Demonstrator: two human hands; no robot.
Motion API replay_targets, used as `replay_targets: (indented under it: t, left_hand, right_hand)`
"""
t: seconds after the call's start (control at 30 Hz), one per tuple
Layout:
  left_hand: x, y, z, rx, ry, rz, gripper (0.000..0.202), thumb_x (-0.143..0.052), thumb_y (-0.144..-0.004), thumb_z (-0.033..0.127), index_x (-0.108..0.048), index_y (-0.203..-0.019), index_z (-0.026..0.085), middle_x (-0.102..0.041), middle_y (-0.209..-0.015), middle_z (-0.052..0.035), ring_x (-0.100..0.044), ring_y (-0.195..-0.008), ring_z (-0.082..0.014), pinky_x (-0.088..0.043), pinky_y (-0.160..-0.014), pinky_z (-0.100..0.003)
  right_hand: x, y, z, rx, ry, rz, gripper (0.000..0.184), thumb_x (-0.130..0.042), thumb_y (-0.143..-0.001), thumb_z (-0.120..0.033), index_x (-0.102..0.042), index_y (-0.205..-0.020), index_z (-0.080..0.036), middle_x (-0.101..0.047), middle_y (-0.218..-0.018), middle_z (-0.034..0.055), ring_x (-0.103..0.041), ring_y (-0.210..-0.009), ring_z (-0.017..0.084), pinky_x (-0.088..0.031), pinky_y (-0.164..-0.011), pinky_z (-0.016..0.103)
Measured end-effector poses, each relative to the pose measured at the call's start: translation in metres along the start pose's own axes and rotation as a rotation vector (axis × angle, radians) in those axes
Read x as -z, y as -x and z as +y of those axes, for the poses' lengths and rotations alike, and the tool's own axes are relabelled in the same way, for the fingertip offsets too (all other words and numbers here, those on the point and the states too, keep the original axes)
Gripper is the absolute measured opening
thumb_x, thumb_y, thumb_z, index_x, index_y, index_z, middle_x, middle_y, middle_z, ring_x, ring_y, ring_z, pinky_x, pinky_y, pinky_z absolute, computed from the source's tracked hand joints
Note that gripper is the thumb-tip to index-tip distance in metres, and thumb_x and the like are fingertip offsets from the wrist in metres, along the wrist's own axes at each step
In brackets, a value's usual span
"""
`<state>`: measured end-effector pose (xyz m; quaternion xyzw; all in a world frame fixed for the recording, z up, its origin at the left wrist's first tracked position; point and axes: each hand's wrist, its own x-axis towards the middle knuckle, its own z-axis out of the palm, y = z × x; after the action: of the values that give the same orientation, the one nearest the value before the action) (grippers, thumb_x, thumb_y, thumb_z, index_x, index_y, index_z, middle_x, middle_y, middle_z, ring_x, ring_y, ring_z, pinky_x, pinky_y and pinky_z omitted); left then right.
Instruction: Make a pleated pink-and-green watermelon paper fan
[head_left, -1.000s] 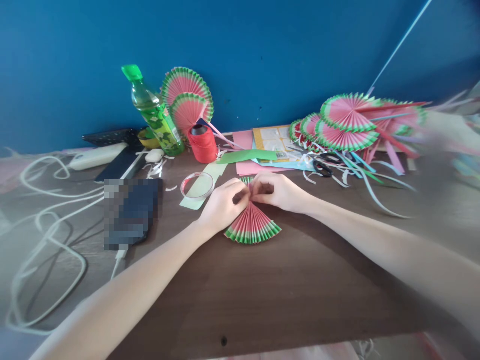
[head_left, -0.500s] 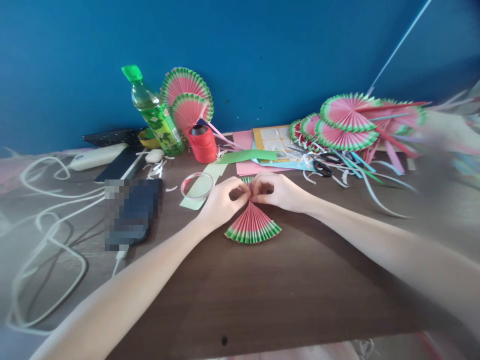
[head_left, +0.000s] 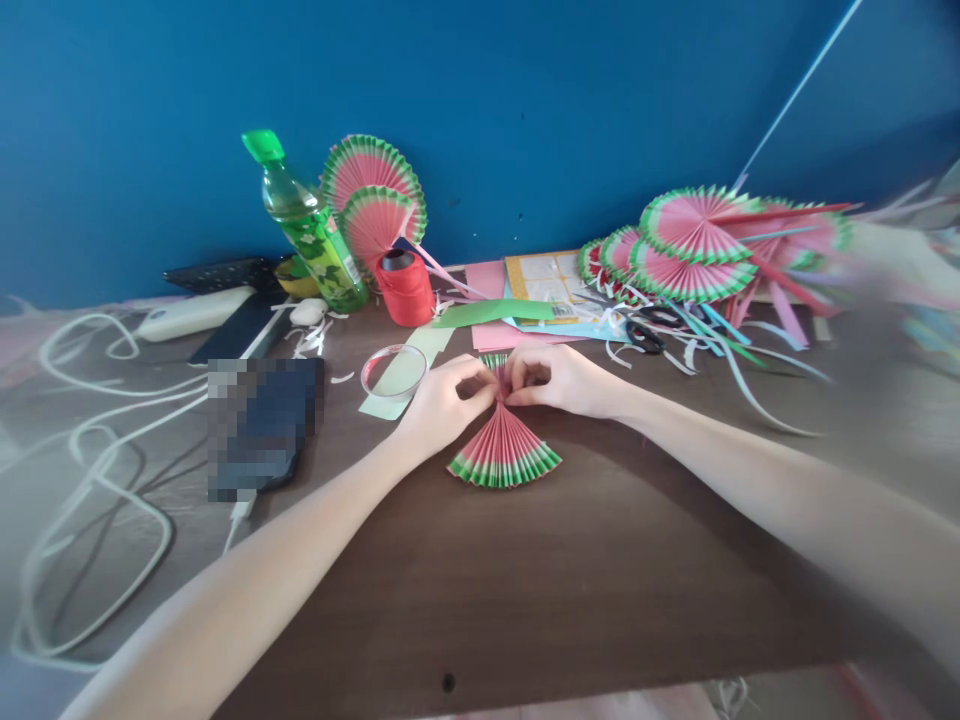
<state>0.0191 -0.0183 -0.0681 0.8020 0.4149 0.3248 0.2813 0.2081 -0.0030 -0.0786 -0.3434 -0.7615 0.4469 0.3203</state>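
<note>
A pleated paper fan (head_left: 505,446), pink with a white and green edge, lies on the brown table with its wide end toward me. Both hands pinch at its narrow middle. My left hand (head_left: 448,400) has thumb and forefinger closed on the left side of that waist. From the right, my right hand (head_left: 551,378) grips the same spot with curled fingers. Beyond the fingers a narrower green-edged end of the fan shows. Whether a thread is held at the waist is too small to make out.
A tape roll (head_left: 394,372) lies left of my hands on green paper. Behind stand a red thread spool (head_left: 406,290) and a green bottle (head_left: 311,230). Scissors (head_left: 645,336), paper strips and finished fans (head_left: 697,240) lie back right. A phone (head_left: 266,430) and white cables (head_left: 142,430) are left.
Almost nothing differs. The right hand's fingers have shifted very slightly at the fan's waist, and the fan's wide end sits a touch further left.
</note>
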Motion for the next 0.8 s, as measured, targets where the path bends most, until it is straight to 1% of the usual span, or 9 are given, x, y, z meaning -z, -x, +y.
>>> replay_targets:
  t: [0.27, 0.47, 0.6, 0.7, 0.8]
  left_hand:
    - [-0.0006, -0.0010, -0.0071, 0.040, 0.074, -0.006, 0.006, -0.053, -0.074, 0.016, -0.057, -0.071, 0.017, -0.062, -0.078, -0.0013, -0.059, -0.074, -0.0139, -0.048, -0.072, -0.028]
    - [-0.0002, -0.0007, -0.0077, 0.040, 0.090, -0.012, 0.006, -0.053, -0.075, 0.018, -0.057, -0.071, 0.017, -0.060, -0.079, -0.0018, -0.059, -0.074, -0.0138, -0.049, -0.072, -0.030]
    - [-0.0007, -0.0012, -0.0082, 0.031, 0.083, -0.004, 0.005, -0.053, -0.074, 0.017, -0.056, -0.070, 0.017, -0.059, -0.077, -0.0016, -0.058, -0.073, -0.0133, -0.049, -0.070, -0.029]
    - [-0.0010, -0.0014, -0.0078, 0.041, 0.075, -0.002, 0.005, -0.054, -0.075, 0.017, -0.056, -0.071, 0.017, -0.059, -0.076, -0.0012, -0.058, -0.072, -0.0131, -0.048, -0.069, -0.028]
    - [-0.0008, -0.0014, -0.0063, 0.041, 0.051, -0.002, 0.005, -0.055, -0.076, 0.019, -0.056, -0.072, 0.017, -0.059, -0.079, -0.0012, -0.058, -0.074, -0.0131, -0.048, -0.071, -0.029]
  right_hand:
    - [0.0041, 0.0007, -0.0037, -0.007, 0.016, -0.042, 0.015, -0.067, -0.068, -0.025, -0.056, -0.062, -0.017, -0.058, -0.079, 0.0015, -0.058, -0.077, 0.015, -0.046, -0.071, 0.031]
    - [0.0074, 0.0006, -0.0055, 0.030, 0.075, -0.069, 0.015, -0.067, -0.068, -0.024, -0.056, -0.061, -0.017, -0.057, -0.082, 0.0018, -0.057, -0.079, 0.015, -0.047, -0.073, 0.031]
    - [0.0089, 0.0007, -0.0061, 0.001, 0.028, -0.083, 0.012, -0.067, -0.068, -0.024, -0.056, -0.070, -0.017, -0.060, -0.080, 0.0016, -0.058, -0.074, 0.014, -0.048, -0.069, 0.031]
    - [0.0062, 0.0011, -0.0075, -0.023, 0.017, -0.072, 0.015, -0.065, -0.070, -0.028, -0.057, -0.076, -0.017, -0.061, -0.081, 0.0026, -0.057, -0.071, 0.013, -0.048, -0.066, 0.030]
    - [0.0015, 0.0013, -0.0080, 0.002, 0.073, -0.031, 0.014, -0.065, -0.071, -0.028, -0.056, -0.074, -0.017, -0.059, -0.081, 0.0027, -0.056, -0.069, 0.013, -0.046, -0.063, 0.029]
